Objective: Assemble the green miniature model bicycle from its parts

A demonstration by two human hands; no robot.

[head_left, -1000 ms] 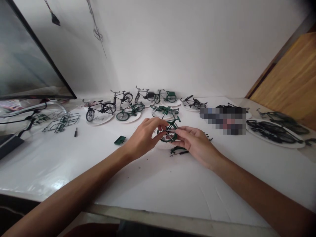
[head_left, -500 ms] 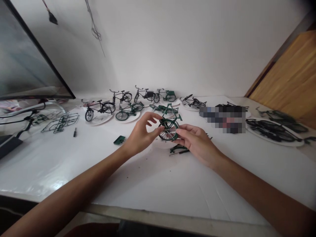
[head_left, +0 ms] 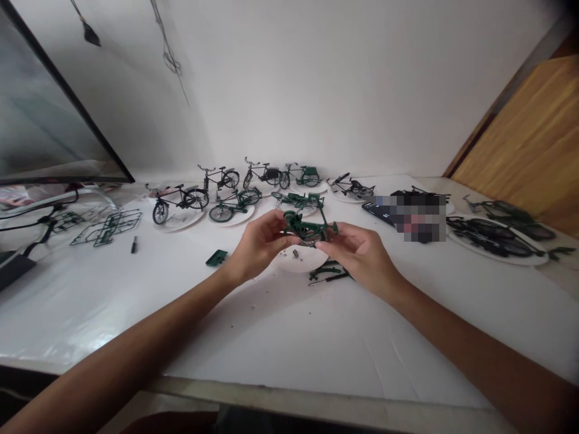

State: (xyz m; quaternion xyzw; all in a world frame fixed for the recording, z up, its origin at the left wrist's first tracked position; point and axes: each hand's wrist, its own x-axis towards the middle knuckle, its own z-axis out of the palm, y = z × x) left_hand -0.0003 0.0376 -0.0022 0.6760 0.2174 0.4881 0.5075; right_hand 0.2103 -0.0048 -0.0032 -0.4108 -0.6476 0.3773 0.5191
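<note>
Between my two hands, a green model bicycle frame with a spoked wheel is held above the table, tilted so the wheel lies nearly flat. My left hand pinches its left side with thumb and fingers. On the other side, my right hand grips the wheel's edge; some of its fingers are hidden behind the part. Below sits a white plate with a few tiny metal pieces. Loose green parts and a thin screwdriver lie beside that plate, under my right hand.
Several finished-looking model bicycles stand on plates along the wall. Green sprue frames and a small dark tool lie left. A green tray-like piece is near my left wrist. Black parts fill a plate at right, near a phone.
The bicycle part has been turned from wheel upright to wheel nearly flat. My left fingers have closed onto it, and the plate beneath shows more.
</note>
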